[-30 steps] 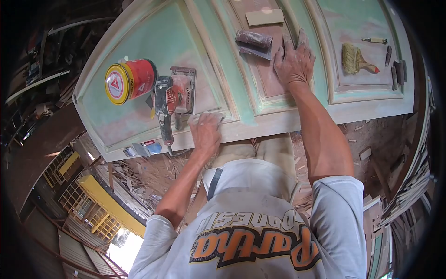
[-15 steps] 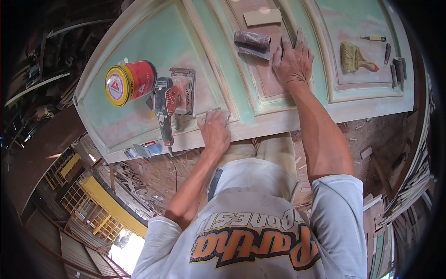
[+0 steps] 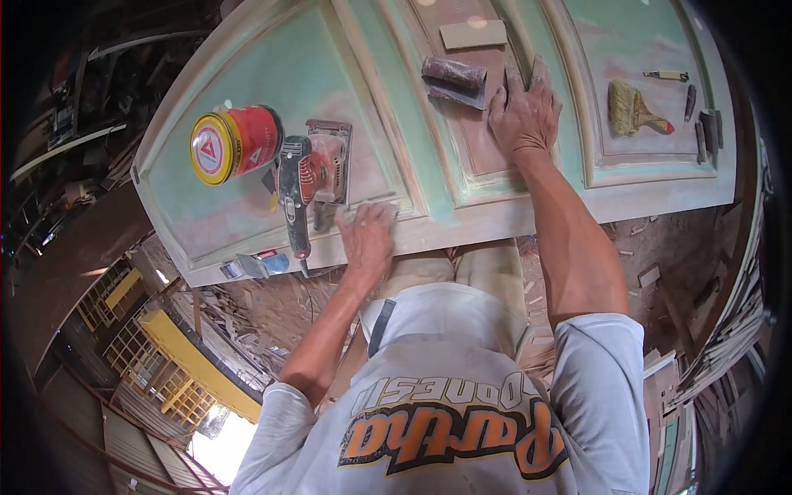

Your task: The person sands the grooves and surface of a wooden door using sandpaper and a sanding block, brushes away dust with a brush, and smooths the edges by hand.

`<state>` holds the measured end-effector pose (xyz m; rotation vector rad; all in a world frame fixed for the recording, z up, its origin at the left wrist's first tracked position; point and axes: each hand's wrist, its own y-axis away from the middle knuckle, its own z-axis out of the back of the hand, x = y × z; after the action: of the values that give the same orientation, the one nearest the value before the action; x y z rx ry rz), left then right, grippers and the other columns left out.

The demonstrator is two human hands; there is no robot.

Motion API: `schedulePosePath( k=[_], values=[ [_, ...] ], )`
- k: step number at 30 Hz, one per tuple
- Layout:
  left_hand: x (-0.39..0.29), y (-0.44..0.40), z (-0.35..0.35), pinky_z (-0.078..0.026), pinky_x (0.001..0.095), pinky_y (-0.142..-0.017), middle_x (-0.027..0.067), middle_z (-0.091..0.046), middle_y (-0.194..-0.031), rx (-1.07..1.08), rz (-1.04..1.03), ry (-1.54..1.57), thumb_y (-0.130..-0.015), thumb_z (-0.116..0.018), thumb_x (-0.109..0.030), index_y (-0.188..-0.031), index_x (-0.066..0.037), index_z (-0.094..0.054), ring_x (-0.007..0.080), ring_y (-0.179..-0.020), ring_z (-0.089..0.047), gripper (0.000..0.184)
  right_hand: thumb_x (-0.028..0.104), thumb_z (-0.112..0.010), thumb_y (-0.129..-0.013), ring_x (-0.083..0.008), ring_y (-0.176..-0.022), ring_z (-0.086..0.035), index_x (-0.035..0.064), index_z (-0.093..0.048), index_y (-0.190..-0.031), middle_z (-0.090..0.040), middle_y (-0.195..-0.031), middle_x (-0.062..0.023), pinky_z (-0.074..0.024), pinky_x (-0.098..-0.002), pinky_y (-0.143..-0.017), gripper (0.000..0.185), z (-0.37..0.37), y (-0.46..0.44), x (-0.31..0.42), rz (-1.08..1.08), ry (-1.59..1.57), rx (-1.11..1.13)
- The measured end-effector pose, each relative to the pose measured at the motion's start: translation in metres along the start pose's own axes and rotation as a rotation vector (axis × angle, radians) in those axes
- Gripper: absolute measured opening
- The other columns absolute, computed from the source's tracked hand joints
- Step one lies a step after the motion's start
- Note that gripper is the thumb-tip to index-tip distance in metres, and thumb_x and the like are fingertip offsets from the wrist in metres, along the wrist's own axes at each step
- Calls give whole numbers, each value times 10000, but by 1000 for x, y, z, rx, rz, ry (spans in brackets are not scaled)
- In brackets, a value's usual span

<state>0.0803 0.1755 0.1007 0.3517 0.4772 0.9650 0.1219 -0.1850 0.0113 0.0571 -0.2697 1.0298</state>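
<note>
A green and pinkish panelled wooden door (image 3: 487, 206) lies flat in front of me. My right hand (image 3: 525, 117) rests on the moulding of its middle panel, fingers stretched out and dusty. Just left of those fingers lies a curled piece of dark sandpaper (image 3: 455, 81), with a flat pale block (image 3: 473, 34) above it. My left hand (image 3: 367, 238) lies with fingers spread on the near rail of the door. Close to its left is a red and black power sander (image 3: 307, 177). I see nothing held in either hand, though the palms are hidden.
A red and yellow can (image 3: 238, 142) lies on its side left of the sander. Near the lower left edge sits a small blue item (image 3: 268, 263). On the right panel are a paintbrush (image 3: 635, 109), a cutter knife (image 3: 666, 75) and dark rolled pieces (image 3: 708, 132). Wood scraps litter the floor.
My left hand has slid left along the near rail, closer to the sander, its fingers more spread. My right hand stays at about the same place on the moulding. The view has shifted slightly.
</note>
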Motion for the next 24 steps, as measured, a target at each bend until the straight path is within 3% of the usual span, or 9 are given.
schedulePosePath(
  k=[5, 8, 10, 12, 14, 17, 19, 24],
  values=[
    [-18, -5, -27, -311, 599, -1203, 109, -735, -1351, -113, 64, -93, -821, -690, -73, -1297, -130, -769, 317, -1359, -630, 485, 350, -621, -1027, -384, -1598, -420, 210, -663, -1543, -386, -1763, -213, -318, -531, -1264, 535, 1, 1, -1, -1, -4, 0],
    [-27, -9, -7, -316, 594, -1198, 116, -743, -1312, -78, 82, 25, -822, -686, -69, -1268, -119, -780, 320, -1357, -636, 459, 371, -622, -997, -387, -1615, -391, 192, -685, -1530, -393, -1762, -249, -321, -527, -1240, 566, -4, 1, -4, 32, 6, -42],
    [-11, -6, 4, -337, 602, -1174, 132, -726, -1322, 7, 9, 5, -794, -704, -72, -1285, -101, -763, 351, -1375, -620, 495, 359, -620, -1010, -385, -1608, -404, 202, -672, -1537, -392, -1760, -230, -320, -532, -1252, 552, -1, 1, -2, 20, 8, -19],
    [-4, -5, 0, -344, 625, -1168, 128, -722, -1329, -16, 19, -24, -803, -708, -76, -1289, -100, -760, 350, -1379, -614, 489, 346, -619, -1024, -383, -1602, -416, 213, -659, -1545, -392, -1758, -212, -318, -537, -1263, 539, -1, -3, -1, -3, 17, -2],
    [-9, -4, -14, -351, 649, -1161, 124, -718, -1336, -21, 24, -44, -811, -713, -80, -1292, -99, -758, 350, -1383, -609, 483, 371, -625, -996, -393, -1617, -389, 191, -678, -1526, -394, -1761, -245, -321, -534, -1246, 562, -2, 0, -3, 21, 6, -18],
    [-34, -9, -17, -299, 647, -1213, 58, -742, -1329, -187, 109, -52, -880, -650, -48, -1244, -128, -801, 290, -1328, -638, 402, 348, -617, -1023, -387, -1593, -425, 211, -664, -1538, -397, -1749, -224, -319, -534, -1268, 536, 1, 0, -1, 3, -10, 0],
    [-30, -10, -7, -354, 740, -1145, 84, -720, -1345, -17, 108, 10, -859, -706, -116, -1261, -106, -778, 326, -1368, -614, 408, 349, -619, -1022, -387, -1585, -434, 211, -665, -1538, -400, -1746, -226, -325, -532, -1260, 536, 1, 0, -2, 14, 12, -12],
    [-7, -9, 8, -360, 718, -1147, 101, -719, -1353, 52, 101, -16, -808, -711, -78, -1261, -94, -774, 359, -1386, -602, 458, 352, -622, -1022, -390, -1562, -458, 211, -669, -1537, -410, -1739, -231, -336, -527, -1248, 537, 1, -2, -1, 11, 27, -21]
  ],
)
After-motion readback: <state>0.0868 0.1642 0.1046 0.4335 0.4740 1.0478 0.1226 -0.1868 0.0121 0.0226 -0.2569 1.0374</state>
